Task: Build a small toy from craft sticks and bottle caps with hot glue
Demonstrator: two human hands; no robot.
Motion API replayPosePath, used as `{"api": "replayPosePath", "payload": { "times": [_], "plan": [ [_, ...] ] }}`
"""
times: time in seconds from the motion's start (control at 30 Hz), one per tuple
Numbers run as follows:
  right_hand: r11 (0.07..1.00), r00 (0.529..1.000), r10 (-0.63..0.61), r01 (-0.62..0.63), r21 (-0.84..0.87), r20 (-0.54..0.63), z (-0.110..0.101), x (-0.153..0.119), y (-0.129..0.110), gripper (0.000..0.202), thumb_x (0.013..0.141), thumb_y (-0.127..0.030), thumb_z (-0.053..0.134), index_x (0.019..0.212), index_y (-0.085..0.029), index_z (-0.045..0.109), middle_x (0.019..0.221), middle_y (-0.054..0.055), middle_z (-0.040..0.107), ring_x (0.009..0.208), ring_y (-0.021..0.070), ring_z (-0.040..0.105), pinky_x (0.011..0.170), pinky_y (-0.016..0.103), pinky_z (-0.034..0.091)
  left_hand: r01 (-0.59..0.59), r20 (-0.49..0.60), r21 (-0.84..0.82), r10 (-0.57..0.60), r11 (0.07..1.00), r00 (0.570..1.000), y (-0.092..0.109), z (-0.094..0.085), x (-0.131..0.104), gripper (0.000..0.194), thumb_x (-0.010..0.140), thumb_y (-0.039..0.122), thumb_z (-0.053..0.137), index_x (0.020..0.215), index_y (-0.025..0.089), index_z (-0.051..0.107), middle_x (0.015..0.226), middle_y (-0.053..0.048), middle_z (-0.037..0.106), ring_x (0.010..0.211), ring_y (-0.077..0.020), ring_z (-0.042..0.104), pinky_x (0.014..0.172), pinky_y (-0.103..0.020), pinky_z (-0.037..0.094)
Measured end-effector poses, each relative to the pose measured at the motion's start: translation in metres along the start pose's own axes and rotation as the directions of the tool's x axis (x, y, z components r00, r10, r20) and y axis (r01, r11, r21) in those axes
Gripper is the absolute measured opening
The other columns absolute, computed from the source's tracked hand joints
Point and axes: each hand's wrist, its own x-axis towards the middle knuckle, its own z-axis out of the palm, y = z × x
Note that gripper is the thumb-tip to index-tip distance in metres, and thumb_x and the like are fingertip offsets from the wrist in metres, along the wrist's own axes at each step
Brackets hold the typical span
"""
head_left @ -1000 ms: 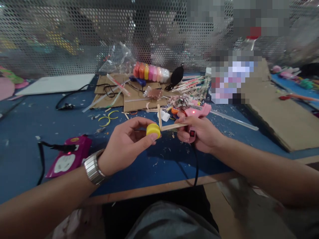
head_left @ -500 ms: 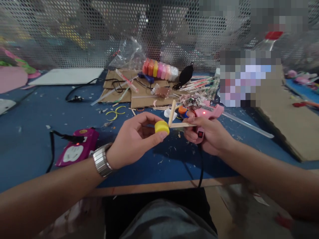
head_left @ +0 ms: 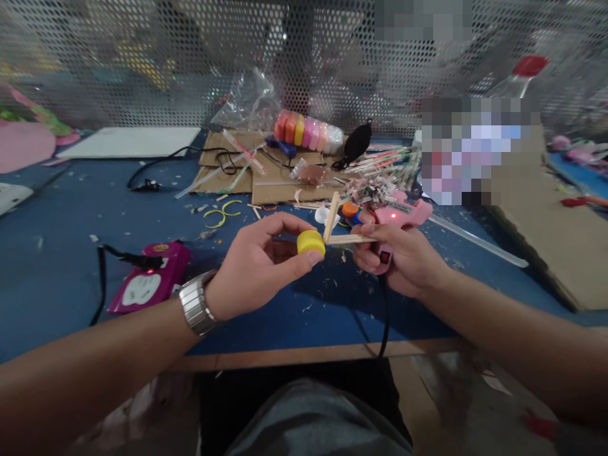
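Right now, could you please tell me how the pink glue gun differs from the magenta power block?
Pose: the pink glue gun is held up in the right hand, while the magenta power block lies on the blue table.
Colour: the glue gun is a lighter pink; the power block is deep magenta with a white panel.
Shared: each shows a small red light.

Yellow disc (head_left: 311,243) beside wooden sticks (head_left: 348,239)

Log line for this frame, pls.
left hand: pinching yellow cap | right hand: holding pink glue gun, wooden sticks | indicator light: red
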Motion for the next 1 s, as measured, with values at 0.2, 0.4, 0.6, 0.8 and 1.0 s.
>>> {"api": "replayPosePath", "payload": {
  "times": [0.2,0.4,0.6,0.8,1.0],
  "plan": [
    [1.0,1.0,-0.004,0.005,-0.019,0.028,-0.0009,-0.0013,0.0002,0.03,0.078,-0.026,0.085,0.085,-0.025,0.055,0.056,-0.007,0.054,0.044,0.0092,0.044,0.046,0.025,0.025,-0.002,-0.007,0.007,0.002,1.0,1.0,-0.0009,0.0001,0.0006,0.038,0.082,0.038,0.096,0.106,0.017,0.076,0.099,-0.008,0.084,0.077,-0.019,0.081,0.071,-0.029,0.07],
    [1.0,0.999,-0.001,0.002,-0.019,0.048,-0.0003,-0.0027,-0.0007,0.032,0.078,-0.027,0.085,0.085,-0.025,0.054,0.055,-0.008,0.054,0.044,0.009,0.043,0.047,0.026,0.024,0.012,0.001,0.017,-0.012,1.0,1.0,0.0008,0.0002,0.0006,0.036,0.082,0.039,0.096,0.106,0.018,0.077,0.095,-0.008,0.084,0.077,-0.0203,0.08,0.069,-0.03,0.069],
    [1.0,0.999,0.0,0.001,-0.025,0.04,-0.0006,-0.0025,0.0001,0.034,0.078,-0.028,0.087,0.086,-0.025,0.054,0.055,-0.008,0.054,0.044,0.0096,0.045,0.048,0.027,0.023,0.009,0.009,0.046,-0.009,0.999,1.0,0.0018,-0.0002,0.0002,0.035,0.081,0.037,0.095,0.106,0.018,0.078,0.095,-0.008,0.085,0.08,-0.0215,0.081,0.073,-0.03,0.068],
    [1.0,0.999,-0.009,0.01,-0.018,0.041,0.0004,-0.0024,0.0001,0.033,0.078,-0.027,0.086,0.086,-0.025,0.054,0.054,-0.008,0.053,0.044,0.0092,0.043,0.048,0.027,0.024,0.001,0.003,0.057,-0.001,0.998,1.0,0.0034,0.0,0.0,0.035,0.081,0.034,0.094,0.107,0.017,0.078,0.097,-0.008,0.085,0.079,-0.02,0.081,0.073,-0.029,0.068],
    [1.0,0.999,-0.007,0.008,-0.024,0.041,-0.0002,-0.0022,-0.0002,0.033,0.078,-0.028,0.086,0.087,-0.025,0.054,0.056,-0.008,0.054,0.045,0.0099,0.045,0.047,0.027,0.025,-0.033,0.01,0.06,0.032,0.998,0.999,0.0045,0.001,-0.0005,0.032,0.08,0.029,0.093,0.106,0.016,0.079,0.099,-0.008,0.084,0.08,-0.0193,0.08,0.073,-0.028,0.068]
  ]
}}
